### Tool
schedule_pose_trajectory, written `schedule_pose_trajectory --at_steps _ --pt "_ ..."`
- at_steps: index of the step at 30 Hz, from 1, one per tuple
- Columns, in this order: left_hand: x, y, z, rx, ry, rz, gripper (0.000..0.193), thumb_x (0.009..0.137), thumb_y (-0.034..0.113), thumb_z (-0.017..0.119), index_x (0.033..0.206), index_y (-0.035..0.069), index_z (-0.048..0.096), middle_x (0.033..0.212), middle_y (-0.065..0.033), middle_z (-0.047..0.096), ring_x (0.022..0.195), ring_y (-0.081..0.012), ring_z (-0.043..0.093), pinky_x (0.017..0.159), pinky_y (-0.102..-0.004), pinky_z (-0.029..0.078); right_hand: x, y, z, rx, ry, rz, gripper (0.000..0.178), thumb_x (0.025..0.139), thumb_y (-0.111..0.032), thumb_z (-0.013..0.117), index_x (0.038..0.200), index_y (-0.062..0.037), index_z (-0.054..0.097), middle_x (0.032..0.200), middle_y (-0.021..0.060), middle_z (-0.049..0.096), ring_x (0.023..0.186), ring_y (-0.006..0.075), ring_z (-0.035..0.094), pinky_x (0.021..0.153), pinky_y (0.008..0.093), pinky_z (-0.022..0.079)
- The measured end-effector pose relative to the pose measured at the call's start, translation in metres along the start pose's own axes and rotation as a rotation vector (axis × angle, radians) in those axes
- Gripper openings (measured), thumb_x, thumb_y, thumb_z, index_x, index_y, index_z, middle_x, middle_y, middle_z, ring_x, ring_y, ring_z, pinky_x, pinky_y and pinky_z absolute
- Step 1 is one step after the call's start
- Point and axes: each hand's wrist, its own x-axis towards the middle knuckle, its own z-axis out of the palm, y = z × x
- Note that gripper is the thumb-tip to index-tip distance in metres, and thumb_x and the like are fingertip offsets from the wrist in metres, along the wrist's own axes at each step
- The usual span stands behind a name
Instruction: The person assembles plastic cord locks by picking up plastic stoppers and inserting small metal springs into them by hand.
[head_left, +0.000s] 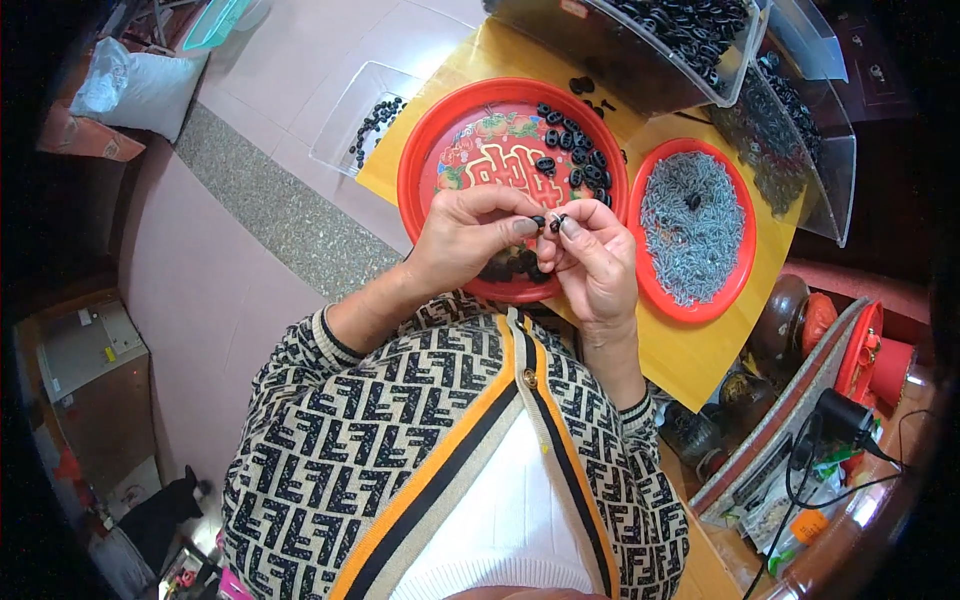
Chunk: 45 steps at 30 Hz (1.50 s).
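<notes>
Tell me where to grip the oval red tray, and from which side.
Grip the oval red tray by its near rim, likely best from the person's side: that edge lies exposed over the yellow sheet, whereas its left rim crowds the round red tray.

Upper left of the frame: plump white sack (165, 95), a teal basket (212, 24) near it. Speckled strip (265, 185) running diagonally across pinkish floor tiles (195, 270). Left edge: beige-fronted cabinet (97, 350). Lower left: black animal (155, 520), kind unclear from where I stand. Lower right: dark glass jar (780, 318), black power adapter (845, 415), its cable looping, orange cap (808, 526) below.
</notes>
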Motion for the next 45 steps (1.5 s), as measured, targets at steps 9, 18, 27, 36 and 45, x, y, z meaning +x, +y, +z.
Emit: schedule_pose_trajectory --at_steps 9,18,27,36,45 --pt "-0.001 0.000 0.000 -0.175 0.032 0.014 0.013 0.078 -0.002 0.057 0.090 -0.005 0.059 0.085 -0.0107 0.060 0.072 -0.0138 0.059 0.068 -0.0260 0.049 0.001 0.000 0.010 -0.106 -0.008 -0.016 0.009 0.083 -0.005 0.051 0.090 0.0014 0.052 0.079 0.0074 0.058 0.063 0.0110 0.056 0.055 0.0218 0.047" --pt "-0.005 0.015 -0.005 -0.069 0.026 -0.152 0.015 0.077 0.001 0.059 0.092 -0.003 0.059 0.082 -0.0061 0.060 0.074 -0.0117 0.057 0.067 -0.0233 0.047 0.004 0.006 0.014 -0.103 -0.015 0.020 0.010 0.083 -0.003 0.050 0.092 0.0019 0.051 0.080 0.0076 0.058 0.065 0.0115 0.056 0.057 0.0217 0.048" --pt "0.000 -0.001 -0.022 -0.472 0.062 -0.243 0.018 0.075 -0.005 0.057 0.092 -0.003 0.057 0.083 -0.0098 0.059 0.074 -0.0168 0.059 0.069 -0.0281 0.049 0.005 0.005 0.020 -0.120 -0.021 0.085 0.011 0.084 -0.004 0.049 0.092 0.0024 0.051 0.082 0.0091 0.058 0.071 0.0144 0.059 0.063 0.0247 0.051" --pt "0.004 -0.004 -0.029 -0.535 0.140 -0.268 0.013 0.076 -0.002 0.057 0.089 0.001 0.054 0.082 -0.0076 0.058 0.073 -0.0152 0.058 0.065 -0.0282 0.049 0.006 0.008 0.021 -0.452 0.124 -0.010 0.006 0.084 -0.005 0.049 0.087 0.0006 0.050 0.078 0.0068 0.057 0.064 0.0106 0.057 0.055 0.0211 0.048" --pt "0.001 0.001 -0.026 -0.475 0.126 -0.234 0.011 0.080 0.000 0.054 0.091 0.002 0.053 0.079 -0.0059 0.057 0.065 -0.0132 0.058 0.056 -0.0232 0.050 0.005 0.009 0.025 -0.587 0.192 -0.085 0.004 0.084 -0.004 0.049 0.087 -0.0010 0.049 0.077 0.0025 0.053 0.063 0.0079 0.055 0.054 0.0190 0.046"
